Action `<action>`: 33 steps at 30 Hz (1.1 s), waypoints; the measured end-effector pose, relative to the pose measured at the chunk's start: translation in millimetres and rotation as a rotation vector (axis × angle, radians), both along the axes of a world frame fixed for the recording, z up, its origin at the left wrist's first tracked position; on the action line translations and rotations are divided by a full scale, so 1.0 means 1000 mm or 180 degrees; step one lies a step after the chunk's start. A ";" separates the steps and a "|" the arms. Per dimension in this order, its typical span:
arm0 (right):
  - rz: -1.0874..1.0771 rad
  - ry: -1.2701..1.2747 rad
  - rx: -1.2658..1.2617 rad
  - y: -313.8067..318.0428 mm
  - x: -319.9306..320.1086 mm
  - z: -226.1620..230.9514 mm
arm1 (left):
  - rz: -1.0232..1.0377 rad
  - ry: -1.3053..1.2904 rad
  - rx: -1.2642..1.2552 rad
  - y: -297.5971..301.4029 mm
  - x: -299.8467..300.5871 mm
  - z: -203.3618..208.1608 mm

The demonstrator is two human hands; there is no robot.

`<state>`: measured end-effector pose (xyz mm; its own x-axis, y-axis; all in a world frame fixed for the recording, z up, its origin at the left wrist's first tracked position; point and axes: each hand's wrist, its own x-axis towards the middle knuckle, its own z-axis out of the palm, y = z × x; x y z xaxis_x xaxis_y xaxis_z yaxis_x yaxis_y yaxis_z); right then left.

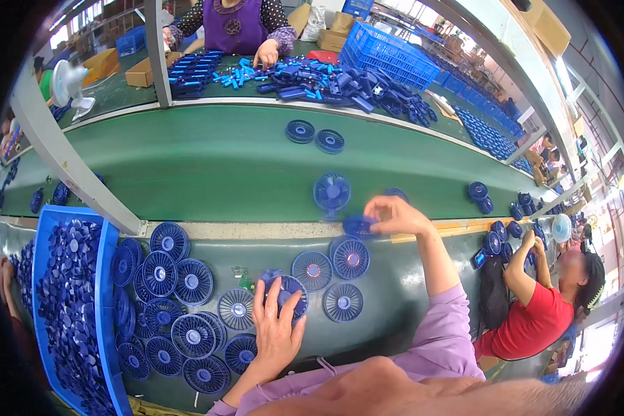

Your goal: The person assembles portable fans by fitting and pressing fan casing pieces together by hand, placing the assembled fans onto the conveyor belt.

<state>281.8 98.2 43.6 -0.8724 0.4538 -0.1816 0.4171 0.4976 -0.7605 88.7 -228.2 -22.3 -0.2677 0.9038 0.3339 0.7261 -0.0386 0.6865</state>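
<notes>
Well — fan part [295, 286] (round, blue).

L hand [277, 329] is covering part of a round blue pc [292, 284]. R hand [399, 216] is hiding some of a blue ring [399, 193] behind it; the blue disc [358, 227] it's pinching is showing blurred (ditto the fan-shaped pc [332, 191] nearby). Top edge is cutting off the opp. worker [234, 28] at the neck. 1 green board [247, 280] is looking too small to make out.

Bright; white glare at four o'clock; blue disc [358, 227] in the right hand [399, 215] motion-blurred; fisheye bows the conveyor belt [215, 163].
</notes>
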 end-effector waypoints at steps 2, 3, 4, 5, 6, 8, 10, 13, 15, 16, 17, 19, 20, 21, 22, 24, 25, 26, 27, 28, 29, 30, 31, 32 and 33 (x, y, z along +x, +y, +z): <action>0.0226 0.0066 -0.0785 0.005 -0.020 0.009 | 0.0028 -0.0012 0.0041 -0.001 -0.001 -0.002; 0.0422 0.0114 -0.1552 0.011 -0.026 0.015 | 0.0027 -0.0007 0.0056 0.000 0.000 -0.001; 0.0356 0.0137 -0.1532 0.028 -0.031 0.013 | -0.0004 -0.0044 0.0021 0.000 0.000 0.001; 0.0027 0.0578 -0.1457 0.036 -0.051 0.010 | 0.0026 -0.0055 -0.0047 -0.002 -0.001 0.000; -0.0209 0.0983 -0.1131 0.060 -0.072 -0.010 | 0.0078 0.0000 -0.0110 -0.006 -0.003 -0.003; -0.1172 0.1130 0.0020 0.113 -0.096 -0.031 | 0.0009 -0.0053 -0.0081 -0.003 0.000 -0.002; -0.1211 0.1027 0.1298 0.160 -0.107 -0.062 | -0.0058 -0.0111 -0.0038 0.000 0.001 -0.005; -0.1514 0.0195 0.2912 0.189 -0.126 -0.096 | -0.0095 -0.0184 -0.0138 0.002 0.001 -0.002; -0.1870 -0.0698 0.2594 0.163 -0.159 -0.098 | 0.0048 -0.0216 -0.0252 -0.006 -0.003 -0.002; -0.1965 -0.0479 0.2658 0.168 -0.162 -0.101 | 0.0062 -0.0233 -0.0279 -0.007 -0.004 -0.002; -0.2130 -0.0186 0.2524 0.177 -0.161 -0.101 | 0.0048 -0.0246 -0.0247 -0.006 -0.003 -0.002; -0.2325 0.0317 0.2642 0.196 -0.160 -0.102 | -0.0020 -0.0273 -0.0218 -0.004 -0.001 -0.001; -0.2223 0.0456 0.2674 0.203 -0.167 -0.104 | 0.0023 -0.0287 -0.0199 -0.003 0.000 -0.001; -0.2139 0.0601 0.2714 0.205 -0.175 -0.103 | 0.0051 -0.0290 -0.0170 -0.003 0.000 -0.001; -0.1979 0.0581 0.2594 0.206 -0.182 -0.102 | 0.0018 -0.0294 -0.0247 -0.002 0.000 0.002; -0.1830 -0.0044 0.2327 0.187 -0.211 -0.111 | 0.0044 -0.0250 -0.0280 -0.002 -0.002 -0.001; -0.1863 0.0108 0.2563 0.185 -0.211 -0.116 | 0.0036 -0.0234 -0.0258 -0.001 -0.001 0.000; -0.1694 0.0089 0.2719 0.176 -0.214 -0.115 | 0.0032 -0.0237 -0.0209 -0.001 -0.001 -0.002; -0.1520 0.0064 0.2878 0.169 -0.212 -0.111 | -0.0004 -0.0234 -0.0214 -0.002 -0.001 -0.002; -0.1555 0.0048 0.2878 0.166 -0.205 -0.104 | 0.0027 -0.0218 -0.0185 -0.002 -0.001 -0.003; -0.1294 -0.0148 0.2760 0.164 -0.194 -0.096 | 0.0056 -0.0207 -0.0145 -0.002 0.000 -0.002; -0.1015 -0.0325 0.2621 0.159 -0.188 -0.086 | 0.0053 -0.0198 -0.0126 -0.002 -0.002 0.001; -0.1053 -0.0508 0.2529 0.153 -0.178 -0.076 | 0.0068 -0.0187 -0.0141 -0.003 -0.003 0.001; -0.1184 -0.0092 0.2712 0.165 -0.141 -0.078 | -0.0007 -0.0199 -0.0096 0.000 -0.001 0.003; -0.1305 0.0315 0.2905 0.181 -0.095 -0.080 | -0.0099 -0.0168 -0.0022 0.004 0.001 0.003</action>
